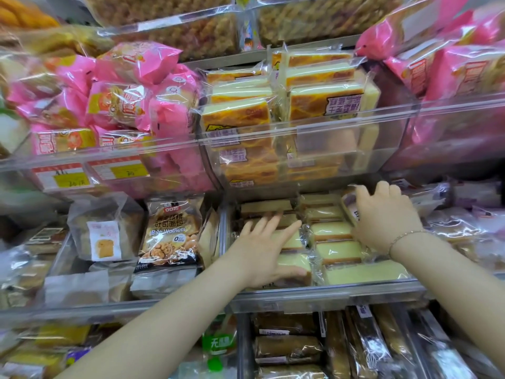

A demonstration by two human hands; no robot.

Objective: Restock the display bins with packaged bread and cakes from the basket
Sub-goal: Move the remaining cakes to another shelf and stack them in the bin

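Observation:
A clear display bin [328, 292] in the middle shelf row holds two columns of wrapped yellow cake slices [336, 251]. My left hand [262, 250] lies flat with straight fingers on the left column, its thumb against the nearest slice. My right hand [385, 217] reaches into the bin's far right corner and grips a wrapped cake with a purple label [349, 206], tilted up on its edge. A bracelet circles my right wrist. No basket is in view.
Above, another clear bin [300, 132] holds stacked cheese cake packs, with pink bread bags [131, 105] on its left and right. A Rye Walnuts toast bag [170, 233] stands left of the cake bin. Brown cake rolls [289, 348] fill the shelf below.

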